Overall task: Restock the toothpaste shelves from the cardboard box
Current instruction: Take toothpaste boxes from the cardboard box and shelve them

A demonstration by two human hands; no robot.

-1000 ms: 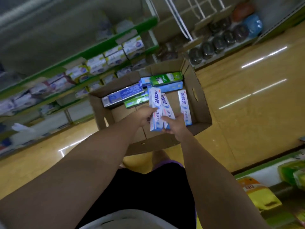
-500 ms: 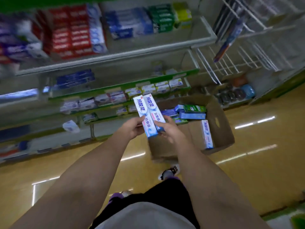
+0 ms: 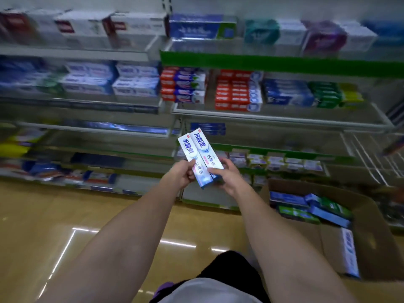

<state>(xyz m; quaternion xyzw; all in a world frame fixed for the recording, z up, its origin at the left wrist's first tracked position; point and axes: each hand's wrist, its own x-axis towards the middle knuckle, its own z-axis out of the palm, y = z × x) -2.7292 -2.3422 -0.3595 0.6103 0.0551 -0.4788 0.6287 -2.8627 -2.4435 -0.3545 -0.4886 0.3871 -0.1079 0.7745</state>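
Two white-and-blue toothpaste boxes [image 3: 200, 154] stand side by side in front of me, tilted a little left. My left hand [image 3: 180, 174] grips their lower left edge and my right hand [image 3: 227, 177] grips the lower right end, a finger laid across the front. The open cardboard box [image 3: 371, 217] sits on the floor at the lower right, with blue, green and white toothpaste boxes [image 3: 314, 209] lying inside. The toothpaste shelves [image 3: 279, 119] rise ahead, stocked in rows of red, blue, green and white boxes.
A shiny tan floor [image 3: 54, 226] stretches to the left and below me. Low shelves [image 3: 275, 160] hold small pale boxes just behind my hands. White wire racks [image 3: 371, 156] stand at the far right. My dark shorts and grey shirt show at the bottom.
Both hands have lifted the two boxes out of the cardboard box and up toward the shelves. My view has swung upward, so the cardboard box now lies at the lower right.
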